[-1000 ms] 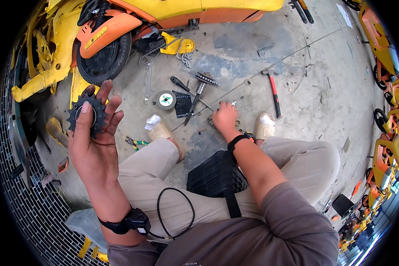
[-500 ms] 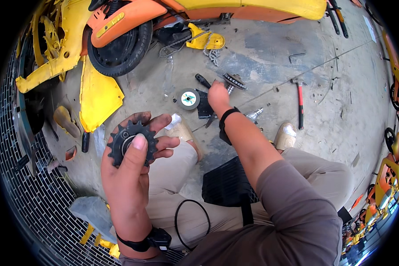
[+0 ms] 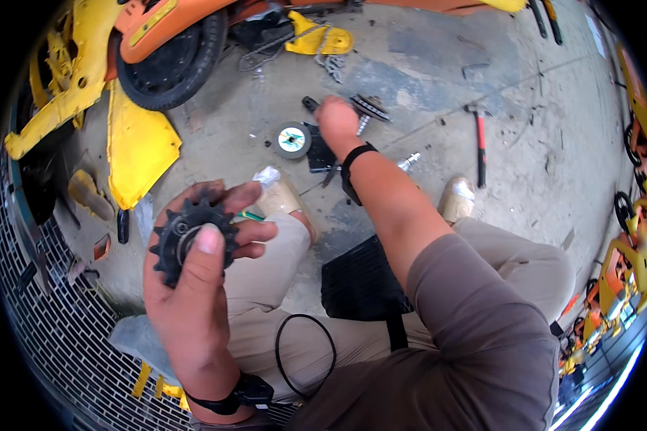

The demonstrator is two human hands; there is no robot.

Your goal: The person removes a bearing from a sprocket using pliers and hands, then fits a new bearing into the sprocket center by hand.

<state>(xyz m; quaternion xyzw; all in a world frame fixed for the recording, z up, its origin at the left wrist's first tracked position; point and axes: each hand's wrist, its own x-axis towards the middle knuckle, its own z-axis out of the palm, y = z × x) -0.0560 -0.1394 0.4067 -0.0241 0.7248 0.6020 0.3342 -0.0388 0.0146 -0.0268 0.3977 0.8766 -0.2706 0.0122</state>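
Note:
My left hand is raised at the left, its thumb pressing a dark toothed freewheel sprocket against the fingers. Farther out, near the floor, my right hand is closed in a fist. A black handle end shows just left of that fist; what the fingers enclose is hidden. Right beside it, a dark toothed wheel on a metal shaft lies on the concrete. A round grey part with a white face and a black flat piece lie to the near left of the fist.
A red-handled hammer and a hex key lie to the right. A silver metal part is near my right forearm. Yellow panels, a wheel and a yellow part with a chain lie beyond.
The view has shifted, so the floor things sit higher and farther left. My left hand keeps the sprocket; my right hand stays down beside the toothed wheel and shaft.

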